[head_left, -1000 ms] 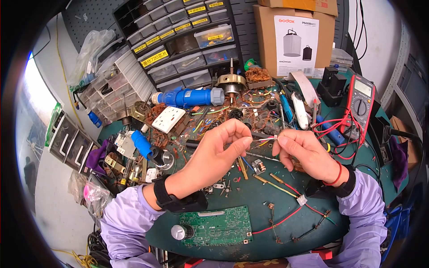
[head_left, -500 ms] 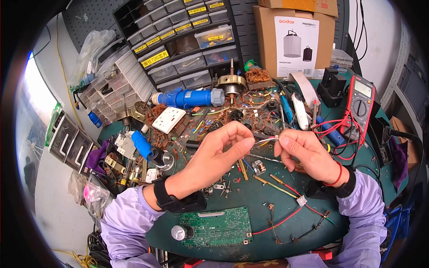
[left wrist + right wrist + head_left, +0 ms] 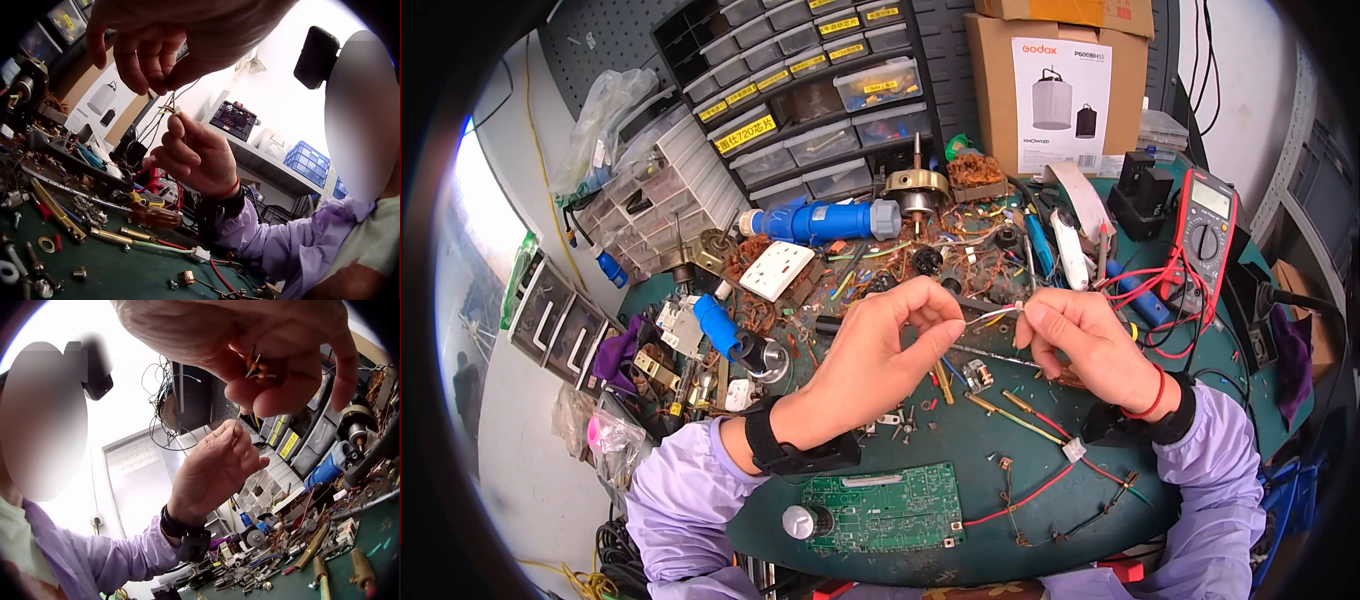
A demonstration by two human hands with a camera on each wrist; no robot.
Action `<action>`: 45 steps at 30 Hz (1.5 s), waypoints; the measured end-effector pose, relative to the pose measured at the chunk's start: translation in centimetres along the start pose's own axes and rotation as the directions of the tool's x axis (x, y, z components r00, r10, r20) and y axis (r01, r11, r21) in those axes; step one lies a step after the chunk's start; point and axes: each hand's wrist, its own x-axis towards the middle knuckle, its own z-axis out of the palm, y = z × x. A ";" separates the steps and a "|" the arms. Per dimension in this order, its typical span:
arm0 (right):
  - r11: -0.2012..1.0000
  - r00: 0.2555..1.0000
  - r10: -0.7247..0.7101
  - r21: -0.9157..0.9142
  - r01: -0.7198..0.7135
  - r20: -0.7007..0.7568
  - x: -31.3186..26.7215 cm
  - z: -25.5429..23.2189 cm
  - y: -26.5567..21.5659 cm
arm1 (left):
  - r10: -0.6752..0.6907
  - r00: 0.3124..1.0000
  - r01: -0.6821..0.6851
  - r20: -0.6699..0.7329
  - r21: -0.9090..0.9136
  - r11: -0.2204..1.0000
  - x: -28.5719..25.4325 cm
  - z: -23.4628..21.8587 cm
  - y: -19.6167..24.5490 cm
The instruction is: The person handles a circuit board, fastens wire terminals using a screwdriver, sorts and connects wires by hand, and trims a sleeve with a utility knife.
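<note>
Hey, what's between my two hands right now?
A short thin wire spans the gap: the left hand pinches one end, the right hand the other. The head view shows it; nothing else lies between them.

The mat (image 3: 960,430) is dark green, and so is the circuit board (image 3: 885,505). The plug (image 3: 820,218) is blue with a grey collar. The multimeter (image 3: 1205,225) is red and black, with red leads (image 3: 1145,285). The socket (image 3: 777,268) is white. The sleeves (image 3: 680,490) are lilac, the wristbands (image 3: 785,450) black. The box (image 3: 1050,85) is brown with a white label.
</note>
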 end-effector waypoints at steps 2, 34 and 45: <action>0.999 0.999 -0.024 0.029 0.025 -0.025 0.0 -0.1 0.2 | -0.068 0.998 0.068 -0.012 -0.012 0.998 0.1 -0.1 -0.3; 0.820 0.944 -0.281 -0.468 0.330 0.173 -0.3 0.4 -0.2 | -0.106 0.982 0.118 0.157 -0.069 0.991 0.0 -0.5 -0.9; 0.793 0.932 -0.302 -0.489 0.362 0.200 -0.2 0.5 0.5 | -0.073 0.988 0.089 0.135 -0.117 0.989 0.0 -0.3 -0.8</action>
